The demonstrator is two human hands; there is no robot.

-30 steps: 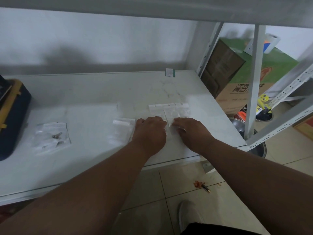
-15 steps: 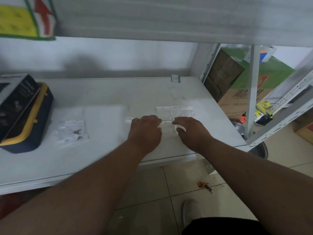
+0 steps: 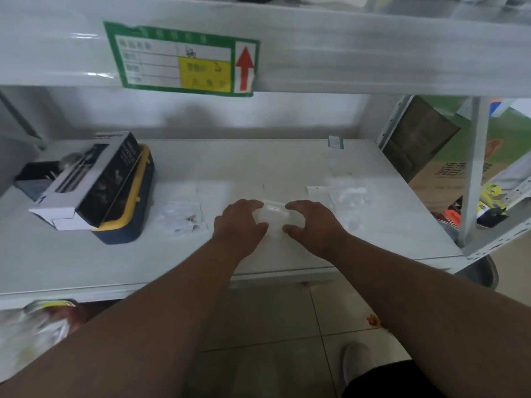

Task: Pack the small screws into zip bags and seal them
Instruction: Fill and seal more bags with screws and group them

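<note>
A small stack of clear zip bags is held between my two hands over the white shelf. My left hand grips its left side, fingers and thumb curled round it. My right hand grips its right side the same way. To the left lies a clear zip bag with small dark screws inside. More empty zip bags lie flat just right of my right hand.
A black and white box rests on a blue and yellow case at the shelf's left. An upper shelf with a green label hangs overhead. A steel upright and cardboard boxes stand to the right.
Both hands were pressing flat on bags on the shelf; now they hold a small stack of bags between them. The camera has tilted up and the view shifted right.
</note>
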